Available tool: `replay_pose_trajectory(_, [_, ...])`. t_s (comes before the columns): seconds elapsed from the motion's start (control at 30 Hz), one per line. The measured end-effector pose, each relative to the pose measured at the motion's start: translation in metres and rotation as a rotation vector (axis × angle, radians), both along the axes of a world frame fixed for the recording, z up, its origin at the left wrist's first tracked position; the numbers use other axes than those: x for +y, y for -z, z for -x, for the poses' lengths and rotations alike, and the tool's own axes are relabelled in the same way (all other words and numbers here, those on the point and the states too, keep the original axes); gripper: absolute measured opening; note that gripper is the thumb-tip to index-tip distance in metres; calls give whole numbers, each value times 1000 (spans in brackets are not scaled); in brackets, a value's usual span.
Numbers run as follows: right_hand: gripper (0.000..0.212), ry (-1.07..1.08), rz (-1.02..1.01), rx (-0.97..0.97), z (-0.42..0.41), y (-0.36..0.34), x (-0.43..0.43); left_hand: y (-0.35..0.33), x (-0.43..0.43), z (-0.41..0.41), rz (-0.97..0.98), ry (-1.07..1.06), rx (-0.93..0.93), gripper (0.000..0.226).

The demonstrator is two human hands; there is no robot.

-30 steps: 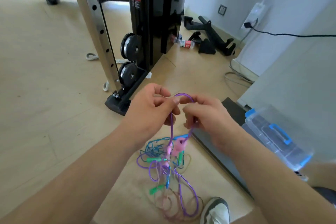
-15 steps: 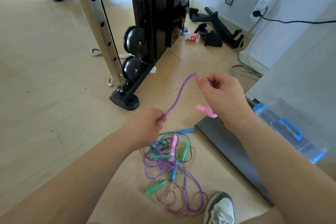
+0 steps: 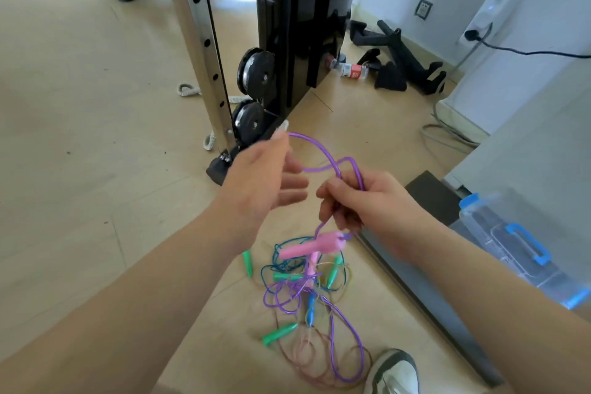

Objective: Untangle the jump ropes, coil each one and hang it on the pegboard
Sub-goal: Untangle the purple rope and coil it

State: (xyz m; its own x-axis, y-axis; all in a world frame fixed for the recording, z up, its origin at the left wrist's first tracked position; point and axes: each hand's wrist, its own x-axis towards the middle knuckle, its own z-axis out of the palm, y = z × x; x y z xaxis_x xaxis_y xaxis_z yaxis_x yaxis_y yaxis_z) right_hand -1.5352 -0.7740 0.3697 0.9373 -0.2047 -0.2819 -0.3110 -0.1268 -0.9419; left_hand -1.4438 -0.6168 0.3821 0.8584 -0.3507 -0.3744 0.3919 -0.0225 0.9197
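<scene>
Stood at the coiling step: gripped gathered turns of the purple rope (image 3: 323,150) in the right hand (image 3: 367,201) at centre frame, fingers curled round them, with a pink handle (image 3: 307,248) dangling just below that fist. Pinched the same rope at the fingertips of the left hand (image 3: 259,182), just left of the right, other fingers spread loose; blurred there, so judged rather than plainly seen. Left the remainder apparently trailing down into the tangle (image 3: 303,291) of blue, green, pink and purple ropes on the floor (image 3: 96,169) at lower centre, beside a shoe (image 3: 393,371). Saw no pegboard anywhere. Judged the next move to call for laying the fresh loop into the right palm, then reaching down for more slack without dragging the knotted pile along. Against half a second earlier: had brought the hands together from a taut stretch, raised the left, lowered the right, and bent a straight run into a loop.
</scene>
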Motion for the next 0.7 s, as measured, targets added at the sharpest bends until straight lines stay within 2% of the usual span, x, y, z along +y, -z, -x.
replay_pose_trajectory(0.07, [25,78,-147,-35,-4,-5,0,16,5,8,-156,213,-23,21])
replay_pose_trajectory(0.13, [25,116,-275,-49,-7,-11,1,27,12,26,-323,598,-105,36])
replay_pose_trajectory(0.17, [25,124,-321,-53,-9,-13,2,34,14,34,-415,776,-184,36])
replay_pose_trajectory(0.2, [25,132,-356,-51,-11,-15,2,43,17,38,-514,891,-278,27])
replay_pose_trajectory(0.27, [26,166,-387,-55,-14,-16,2,53,24,37,-656,970,-397,21])
replay_pose_trajectory(0.33, [30,205,-342,-59,-17,-13,-3,52,27,30,-670,902,-435,20])
replay_pose_trajectory(0.37, [36,207,-296,-48,-18,-10,-7,46,27,26,-617,810,-425,20])
replay_pose_trajectory(0.47, [74,109,-164,58,-15,-3,-14,18,22,17,-236,382,-206,20])
replay_pose_trajectory(0.53, [87,-31,-172,119,-10,1,-13,-1,21,10,27,136,-56,15])
replay_pose_trajectory(0.6, [75,-179,-141,111,-7,4,-8,-12,22,3,239,-13,91,13])
replay_pose_trajectory(0.7, [29,-272,29,123,-4,7,1,-17,25,-5,429,-146,233,12])
